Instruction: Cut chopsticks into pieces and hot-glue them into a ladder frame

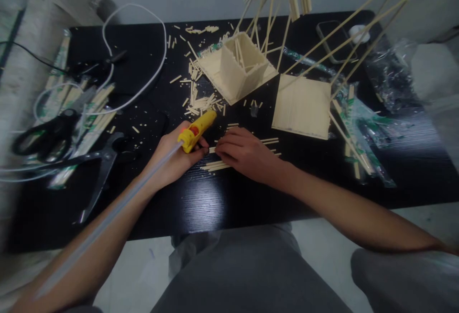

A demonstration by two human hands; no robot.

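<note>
My left hand [175,157] is wrapped round a yellow hot glue gun [199,129], its nozzle end aimed away from me. A pale cord [118,212] runs from the gun back along my forearm. Thumb and fingertips of that hand come close to a small group of thin wooden sticks [212,150]. My right hand [247,153] bends over the same sticks from the right, its fingers closed together on their ends; the grip itself is partly hidden. More loose wooden sticks [217,166] lie under and in front of the right hand on the black table.
A stick-built box on a square base [244,64] stands at the back, beside a panel with tall sticks [303,107]. Short offcuts [204,102] are scattered behind the gun. Scissors [53,131], pliers [107,155] and bagged sticks [86,141] lie left; a phone [335,40] lies back right.
</note>
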